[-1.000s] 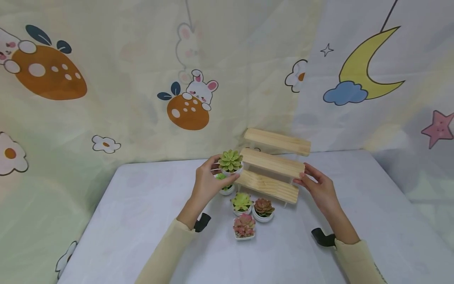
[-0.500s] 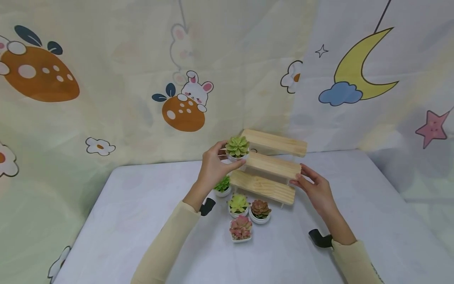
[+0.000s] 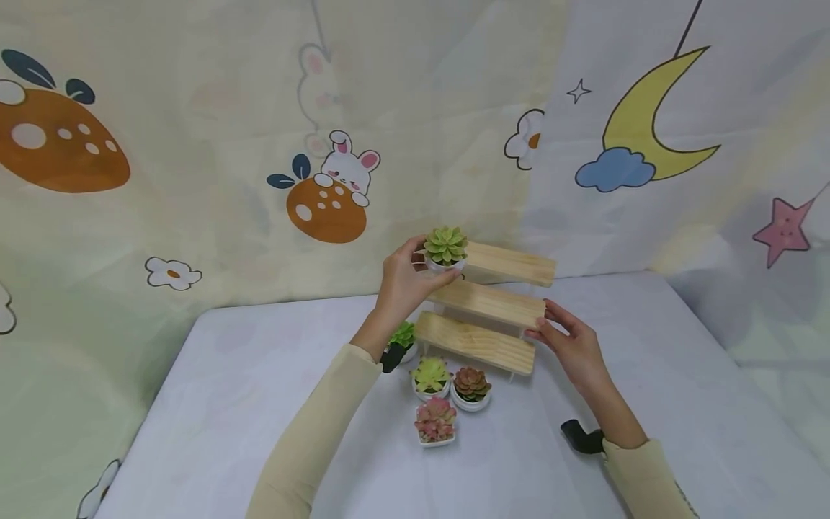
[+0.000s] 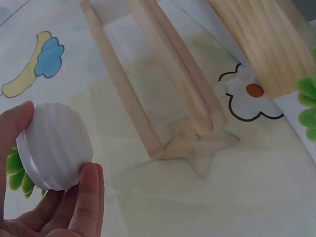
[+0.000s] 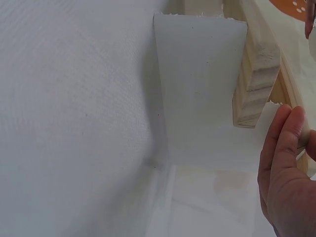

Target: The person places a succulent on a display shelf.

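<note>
My left hand [image 3: 403, 282] grips a potted succulent [image 3: 446, 246], pale green in a white pot, between thumb and fingers. It holds the pot upright at the left end of the top board of a three-tier wooden display stand [image 3: 496, 303]; whether pot and board touch, I cannot tell. In the left wrist view the ridged white pot [image 4: 55, 145] shows its underside. With thumb and fingers, my right hand [image 3: 577, 349] pinches the right end of the middle board. The right wrist view shows those fingers [image 5: 281, 148] at the board's end, beside a white side panel [image 5: 202, 84].
In front of the stand are a yellow-green succulent [image 3: 431, 376], a reddish-brown succulent [image 3: 472, 384] and a pink one [image 3: 436, 421] in a square pot. A bright green succulent [image 3: 403, 334] sits partly behind the left wrist. A printed cloth backdrop [image 3: 227, 144] rises behind the white table [image 3: 259, 375].
My left hand has carried the pale green succulent up and to the right, from beside the middle board to the top board's left end. The right hand keeps its hold on the stand.
</note>
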`<action>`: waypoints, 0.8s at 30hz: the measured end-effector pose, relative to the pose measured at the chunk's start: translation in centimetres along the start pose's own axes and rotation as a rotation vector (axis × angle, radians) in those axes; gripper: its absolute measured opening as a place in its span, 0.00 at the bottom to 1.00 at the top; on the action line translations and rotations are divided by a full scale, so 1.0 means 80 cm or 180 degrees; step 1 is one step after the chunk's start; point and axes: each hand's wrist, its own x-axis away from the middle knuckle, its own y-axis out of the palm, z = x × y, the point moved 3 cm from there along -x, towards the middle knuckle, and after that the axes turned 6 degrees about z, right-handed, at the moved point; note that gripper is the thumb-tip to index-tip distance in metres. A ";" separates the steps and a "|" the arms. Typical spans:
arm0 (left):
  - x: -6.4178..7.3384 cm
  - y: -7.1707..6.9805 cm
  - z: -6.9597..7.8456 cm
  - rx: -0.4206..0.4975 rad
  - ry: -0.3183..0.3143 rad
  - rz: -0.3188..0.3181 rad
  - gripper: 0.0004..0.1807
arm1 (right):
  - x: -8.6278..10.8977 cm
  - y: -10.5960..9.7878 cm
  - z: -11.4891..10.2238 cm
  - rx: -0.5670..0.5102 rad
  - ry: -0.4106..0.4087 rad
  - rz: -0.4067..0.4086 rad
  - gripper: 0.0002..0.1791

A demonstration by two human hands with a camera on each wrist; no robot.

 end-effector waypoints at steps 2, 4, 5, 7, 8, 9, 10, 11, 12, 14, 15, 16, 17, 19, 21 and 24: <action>-0.006 0.004 0.002 -0.0009 -0.0001 -0.0001 0.38 | -0.001 0.000 0.000 0.0007 -0.0019 0.0006 0.36; -0.011 0.007 0.003 -0.0008 -0.0016 -0.0005 0.38 | -0.001 0.001 0.000 -0.0007 -0.0023 0.0003 0.37; -0.013 0.009 0.003 -0.0007 -0.0026 -0.0008 0.38 | -0.001 0.001 0.000 -0.0017 -0.0025 0.0005 0.36; -0.017 0.012 0.002 -0.0004 -0.0074 -0.0008 0.38 | 0.000 0.001 -0.001 -0.0032 -0.0018 -0.0004 0.36; -0.020 0.013 0.001 -0.0004 -0.0095 -0.0009 0.39 | 0.000 0.001 -0.001 -0.0025 -0.0014 -0.0010 0.36; -0.022 0.014 0.000 -0.0010 -0.0124 -0.0009 0.39 | 0.001 0.001 -0.001 -0.0022 -0.0011 -0.0014 0.36; -0.024 0.016 -0.002 -0.0011 -0.0139 -0.0010 0.39 | 0.001 0.001 -0.001 -0.0012 -0.0008 -0.0013 0.36; -0.026 0.017 -0.003 -0.0008 -0.0152 -0.0008 0.39 | 0.001 0.001 -0.001 -0.0003 -0.0011 -0.0017 0.36; -0.028 0.019 -0.004 -0.0017 -0.0158 -0.0007 0.39 | 0.001 0.001 -0.001 0.0002 -0.0013 -0.0021 0.36; -0.033 0.022 -0.007 -0.0041 -0.0144 0.0000 0.38 | 0.002 0.002 -0.001 0.0026 -0.0021 -0.0023 0.35; -0.035 0.024 -0.008 -0.0061 -0.0130 0.0008 0.38 | 0.002 0.002 -0.001 0.0031 -0.0020 -0.0022 0.35; -0.037 0.025 -0.010 -0.0072 -0.0106 0.0016 0.37 | 0.002 0.002 -0.001 0.0041 -0.0022 -0.0020 0.35; -0.039 0.027 -0.011 -0.0084 -0.0084 0.0025 0.37 | 0.002 0.002 -0.001 0.0052 -0.0024 -0.0020 0.35; -0.043 0.032 -0.014 -0.0106 -0.0039 0.0034 0.36 | 0.002 0.001 0.000 0.0071 -0.0029 -0.0016 0.35; -0.047 0.036 -0.016 -0.0120 -0.0003 0.0030 0.36 | 0.003 0.000 0.000 0.0065 -0.0038 -0.0014 0.35; -0.052 0.043 -0.018 -0.0125 0.0020 0.0017 0.36 | 0.003 -0.001 0.000 0.0041 -0.0068 -0.0019 0.35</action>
